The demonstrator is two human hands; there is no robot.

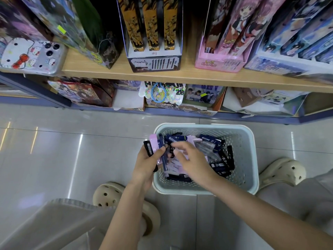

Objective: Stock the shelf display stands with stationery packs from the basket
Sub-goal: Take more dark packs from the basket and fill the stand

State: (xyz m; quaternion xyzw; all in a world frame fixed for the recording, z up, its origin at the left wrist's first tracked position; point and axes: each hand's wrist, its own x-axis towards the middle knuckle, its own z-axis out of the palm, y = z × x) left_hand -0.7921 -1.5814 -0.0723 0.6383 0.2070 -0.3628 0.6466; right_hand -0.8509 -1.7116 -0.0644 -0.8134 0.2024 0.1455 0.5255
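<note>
So the left hand [146, 165] grips a fan of slim navy, black and pink stationery packs [155, 144], long axes pointing away past its fingertips. The right hand [191, 159] is nearer the loose packs [216, 147] in the pale blue perforated plastic basket [252, 159]. They're directly under its curled fingers, can't tell if it's pinching one.

I see a glossy, pale tiled floor [54, 150] nearest me. A pale blue perforated basket [251, 156] stands on it between a left clog [108, 194] and a right clog [286, 170]. Farther off, a wooden shelf [189, 76] carries a phone in a cartoon-cat case [30, 56] at left. To its right stand a black display stand [155, 62], a pink display stand [218, 63] and a blue display stand [281, 67].
</note>
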